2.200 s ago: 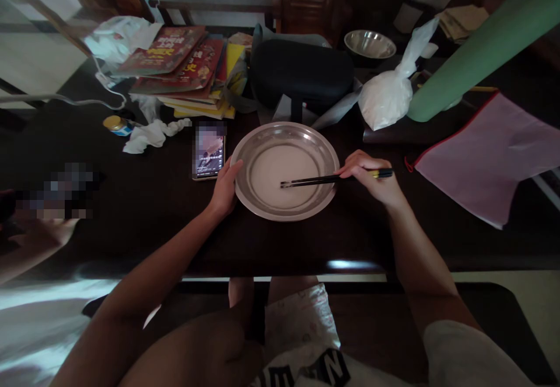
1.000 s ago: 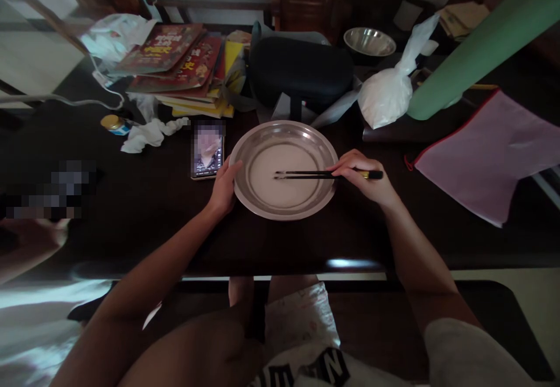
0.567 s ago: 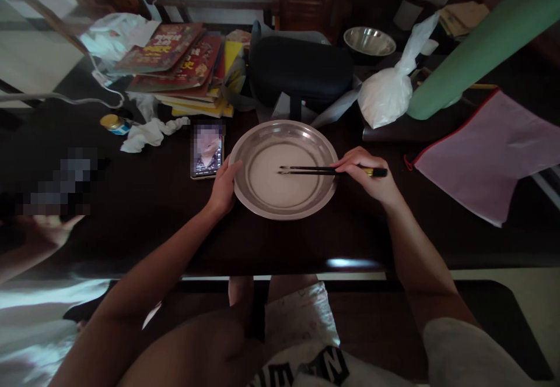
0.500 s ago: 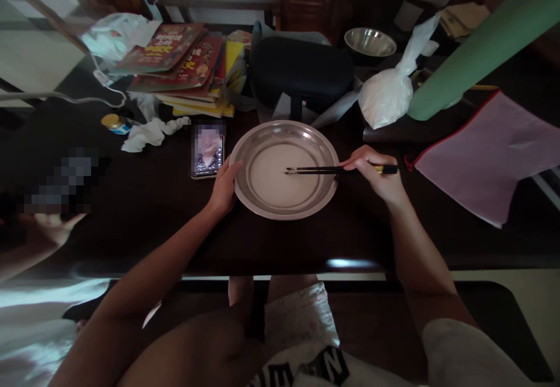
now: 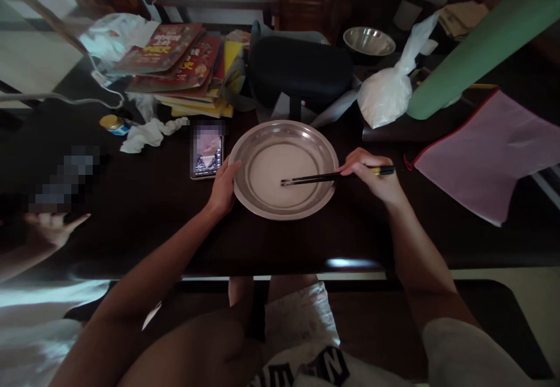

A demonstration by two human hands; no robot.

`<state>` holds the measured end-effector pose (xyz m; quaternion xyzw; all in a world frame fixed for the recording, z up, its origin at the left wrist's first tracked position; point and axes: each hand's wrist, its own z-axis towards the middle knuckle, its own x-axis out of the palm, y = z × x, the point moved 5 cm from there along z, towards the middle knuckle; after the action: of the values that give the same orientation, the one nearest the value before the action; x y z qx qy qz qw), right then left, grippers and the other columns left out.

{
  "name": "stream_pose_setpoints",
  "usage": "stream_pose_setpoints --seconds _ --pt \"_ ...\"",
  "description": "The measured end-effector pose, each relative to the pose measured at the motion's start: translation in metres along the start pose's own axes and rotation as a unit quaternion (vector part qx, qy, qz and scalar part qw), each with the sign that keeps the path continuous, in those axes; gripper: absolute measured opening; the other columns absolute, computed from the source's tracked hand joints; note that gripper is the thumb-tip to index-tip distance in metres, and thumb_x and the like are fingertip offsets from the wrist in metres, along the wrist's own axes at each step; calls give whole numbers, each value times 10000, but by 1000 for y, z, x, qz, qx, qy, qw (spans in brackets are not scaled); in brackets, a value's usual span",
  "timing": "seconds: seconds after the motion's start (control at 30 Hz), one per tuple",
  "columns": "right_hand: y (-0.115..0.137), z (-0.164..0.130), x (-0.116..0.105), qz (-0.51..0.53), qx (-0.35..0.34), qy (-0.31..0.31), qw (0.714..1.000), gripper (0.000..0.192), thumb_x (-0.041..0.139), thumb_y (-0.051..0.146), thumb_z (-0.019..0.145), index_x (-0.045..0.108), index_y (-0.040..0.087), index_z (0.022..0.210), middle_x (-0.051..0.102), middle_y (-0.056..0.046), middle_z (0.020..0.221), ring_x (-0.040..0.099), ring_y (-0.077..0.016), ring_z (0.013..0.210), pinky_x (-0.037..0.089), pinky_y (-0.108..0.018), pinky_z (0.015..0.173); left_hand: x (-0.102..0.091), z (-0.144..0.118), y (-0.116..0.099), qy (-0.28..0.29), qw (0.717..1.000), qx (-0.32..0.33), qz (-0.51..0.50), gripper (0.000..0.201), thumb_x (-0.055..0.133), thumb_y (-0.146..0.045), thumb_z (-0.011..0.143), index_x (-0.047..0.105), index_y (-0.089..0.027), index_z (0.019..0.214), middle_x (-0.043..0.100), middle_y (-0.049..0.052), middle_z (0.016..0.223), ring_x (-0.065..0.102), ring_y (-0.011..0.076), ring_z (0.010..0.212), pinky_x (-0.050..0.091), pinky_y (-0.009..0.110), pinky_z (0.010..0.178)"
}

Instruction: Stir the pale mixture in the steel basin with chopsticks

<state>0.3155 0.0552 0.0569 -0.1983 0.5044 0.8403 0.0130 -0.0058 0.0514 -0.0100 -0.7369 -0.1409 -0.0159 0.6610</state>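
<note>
My left hand (image 5: 224,189) cups the near-left rim of the steel plate (image 5: 324,149), fingers curled loosely against the edge so the plate stays put on the dark surface (image 5: 144,200). My right hand (image 5: 371,176) pinches a pair of black chopsticks (image 5: 308,179) closed, fingers wrapped near the yellow-banded end, tips angled down into the pale, thin layer (image 5: 273,168) pooled in the plate's middle. A phone (image 5: 207,151) lies just left of the plate, screen up where I can see it. Another person's hand (image 5: 55,229) rests at the far left.
</note>
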Motion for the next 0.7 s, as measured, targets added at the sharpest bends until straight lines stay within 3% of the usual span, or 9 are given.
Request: stream_pose_setpoints --seconds 0.1,0.27,0.43,0.6,0.7 --pt "1 1 4 -23 -15 18 999 163 683 400 908 800 310 838 805 -15 875 674 -197 871 520 -387 832 0 0 -1 -1 1000 17 12 292 691 -369 769 696 -182 993 762 65 981 709 274 1028 595 332 798" --pt "-1 -1 -6 0 17 -40 999 257 629 408 944 799 286 794 765 -18 802 674 -173 781 525 -364 767 1 0 -2 0 1000 18 10 276 703 -379 757 688 -187 954 764 65 975 709 278 1036 595 319 774" --pt "2 0 4 -14 -3 29 999 193 672 431 910 799 310 828 803 -16 872 679 -200 865 532 -397 825 2 -1 -2 -4 1000 6 4 247 686 -350 764 684 -190 952 759 59 951 720 272 1008 606 329 787" --pt "2 0 -4 -11 7 -34 999 233 642 416 934 796 297 805 778 -20 810 677 -187 791 528 -387 778 2 -2 -2 -3 1000 0 2 232 668 -320 784 678 -183 972 751 71 969 713 276 1032 607 348 835" --pt "1 -1 -1 4 12 -9 1000 255 632 423 939 796 300 787 781 -19 797 671 -183 775 528 -377 758 2 -2 -3 0 1000 5 4 238 673 -324 782 674 -183 975 747 76 972 707 285 1048 605 359 842"
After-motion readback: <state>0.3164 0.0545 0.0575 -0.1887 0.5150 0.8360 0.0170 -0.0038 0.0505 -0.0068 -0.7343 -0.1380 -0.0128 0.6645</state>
